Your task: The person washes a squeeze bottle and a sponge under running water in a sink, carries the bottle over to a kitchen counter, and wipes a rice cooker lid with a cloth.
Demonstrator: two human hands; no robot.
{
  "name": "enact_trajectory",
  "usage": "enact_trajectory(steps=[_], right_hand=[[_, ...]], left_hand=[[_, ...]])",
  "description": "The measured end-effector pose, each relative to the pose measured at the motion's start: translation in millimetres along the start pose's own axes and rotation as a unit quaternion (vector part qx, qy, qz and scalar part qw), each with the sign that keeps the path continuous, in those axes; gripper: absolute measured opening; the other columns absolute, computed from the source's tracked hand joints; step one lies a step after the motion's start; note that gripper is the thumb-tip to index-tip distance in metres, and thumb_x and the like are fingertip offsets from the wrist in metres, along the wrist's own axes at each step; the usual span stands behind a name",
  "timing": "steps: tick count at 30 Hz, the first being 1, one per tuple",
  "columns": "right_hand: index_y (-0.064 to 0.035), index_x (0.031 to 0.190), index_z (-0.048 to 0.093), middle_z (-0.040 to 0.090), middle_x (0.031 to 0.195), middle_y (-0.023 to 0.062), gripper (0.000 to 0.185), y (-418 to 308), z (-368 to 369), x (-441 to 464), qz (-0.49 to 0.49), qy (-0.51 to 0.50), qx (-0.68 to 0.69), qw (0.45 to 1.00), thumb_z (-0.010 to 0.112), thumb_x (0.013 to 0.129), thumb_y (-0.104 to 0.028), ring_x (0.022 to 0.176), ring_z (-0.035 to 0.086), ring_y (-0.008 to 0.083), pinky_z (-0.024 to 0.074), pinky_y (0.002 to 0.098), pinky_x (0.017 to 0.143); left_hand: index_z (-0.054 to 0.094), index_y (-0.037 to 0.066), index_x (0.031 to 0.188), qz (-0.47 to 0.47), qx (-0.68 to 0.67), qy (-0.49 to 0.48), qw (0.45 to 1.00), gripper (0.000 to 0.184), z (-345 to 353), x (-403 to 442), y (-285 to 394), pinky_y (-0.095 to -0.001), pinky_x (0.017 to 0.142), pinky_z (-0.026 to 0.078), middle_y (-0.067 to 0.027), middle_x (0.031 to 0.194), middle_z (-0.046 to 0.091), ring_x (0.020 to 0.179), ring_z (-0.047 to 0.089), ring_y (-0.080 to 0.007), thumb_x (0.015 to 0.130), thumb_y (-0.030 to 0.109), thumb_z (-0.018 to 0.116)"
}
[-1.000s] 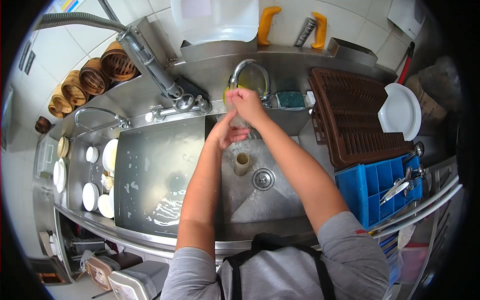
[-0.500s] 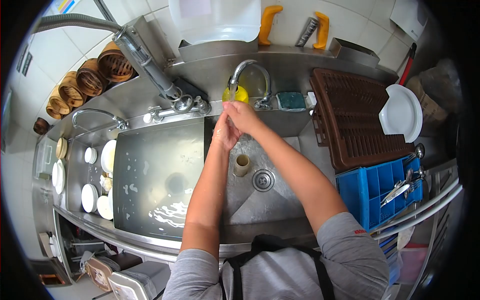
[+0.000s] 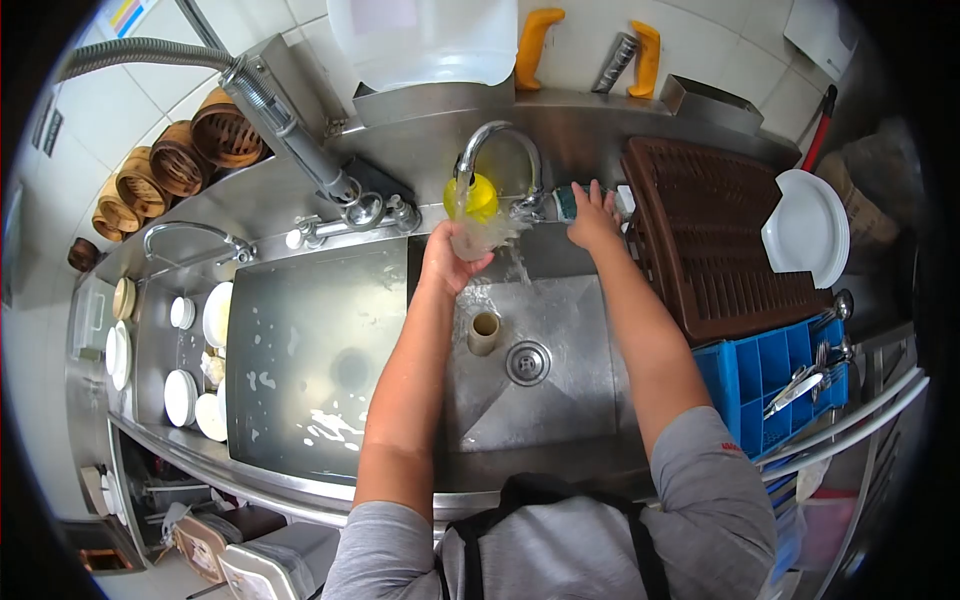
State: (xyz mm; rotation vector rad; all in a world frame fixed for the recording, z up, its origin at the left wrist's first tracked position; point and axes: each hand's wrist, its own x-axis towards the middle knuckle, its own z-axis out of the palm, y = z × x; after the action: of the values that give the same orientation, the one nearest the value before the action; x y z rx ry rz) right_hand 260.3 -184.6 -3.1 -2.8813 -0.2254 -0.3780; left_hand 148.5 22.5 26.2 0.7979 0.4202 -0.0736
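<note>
Water from the curved faucet [image 3: 503, 130] runs onto my left hand [image 3: 451, 258], which is cupped with thumb and fingers apart. Splashing water blurs the palm, and no object shows clearly in it. Behind the stream stands a yellow round item [image 3: 476, 198]. My right hand [image 3: 595, 215] reaches to the back ledge with its fingers spread, over the right part of a dark green sponge [image 3: 567, 203]. Whether it touches the sponge is hard to tell. Below the hands, a short beige tube [image 3: 484, 332] stands in the sink basin [image 3: 540, 425] beside the drain [image 3: 527, 362].
A water-filled basin [image 3: 310, 340] lies left, with white dishes [image 3: 180, 398] beyond it. At right are a brown rack [image 3: 705, 240] with white plates [image 3: 805, 230] and a blue cutlery basket [image 3: 735, 400]. A spray hose [image 3: 290, 130] hangs at upper left.
My hands were together under the stream and have parted. The right one has moved right to the sponge with its fingers spread; the left stays under the water, now cupped and splashing.
</note>
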Motion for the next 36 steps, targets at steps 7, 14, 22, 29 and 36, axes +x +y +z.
enact_trajectory(steps=[7,14,22,29,36], right_hand=[[-0.0137,0.112,0.046,0.056,0.103,0.0144,0.037,15.4,-19.8,6.0,0.097,-0.043,0.167,0.980,0.050,0.076,-0.008,0.098,0.051,0.0320,0.0321,0.0442,0.087],[0.0007,0.112,0.041,0.055,0.097,0.0104,0.032,-46.6,-38.1,-31.7,-0.030,-0.293,0.651,0.700,0.045,0.083,-0.012,0.090,0.051,0.0161,0.0399,0.0277,0.079],[-0.0007,0.097,0.050,0.058,0.084,0.0146,0.028,-128.9,-25.9,16.2,-0.188,-0.245,0.314,0.898,0.051,0.079,-0.021,0.081,0.056,0.0233,0.0431,0.0318,0.073],[-0.0083,0.054,0.046,0.036,0.044,0.0020,0.050,-158.2,-61.7,55.9,0.045,-0.300,0.356,0.884,0.063,0.065,-0.054,0.035,0.030,0.0100,0.0240,0.0271,0.033],[0.0084,0.090,0.054,0.056,0.079,0.0171,0.071,-151.1,8.6,63.2,0.084,-0.236,0.552,0.795,0.069,0.058,-0.054,0.067,0.054,0.0221,0.0447,0.0351,0.059]], left_hand=[[0.048,0.006,0.102,-0.010,0.145,0.053,0.988,0.039,-5.9,4.9,-8.9,-0.0355,0.057,0.045,-0.0106,0.081,0.054,0.072,0.053,-0.0225,0.076,0.036,0.051],[0.044,0.005,0.115,-0.102,0.338,-0.036,0.935,0.061,-10.5,-31.3,-1.5,-0.0365,0.070,0.047,-0.0108,0.105,0.050,0.089,0.053,-0.0218,0.077,0.053,0.051],[0.050,0.004,0.100,-0.068,0.215,-0.060,0.972,0.042,-45.1,-38.3,21.6,-0.0382,0.067,0.048,-0.0100,0.085,0.057,0.073,0.058,-0.0232,0.079,0.041,0.053],[0.049,0.001,0.100,-0.044,0.180,0.041,0.982,0.036,-36.7,-23.8,46.8,-0.0371,0.070,0.048,-0.0113,0.090,0.055,0.078,0.056,-0.0237,0.082,0.032,0.052],[0.048,0.001,0.105,-0.014,0.122,0.030,0.992,0.037,-11.2,-11.5,38.9,-0.0386,0.071,0.048,-0.0121,0.096,0.053,0.082,0.055,-0.0243,0.083,0.030,0.051]])
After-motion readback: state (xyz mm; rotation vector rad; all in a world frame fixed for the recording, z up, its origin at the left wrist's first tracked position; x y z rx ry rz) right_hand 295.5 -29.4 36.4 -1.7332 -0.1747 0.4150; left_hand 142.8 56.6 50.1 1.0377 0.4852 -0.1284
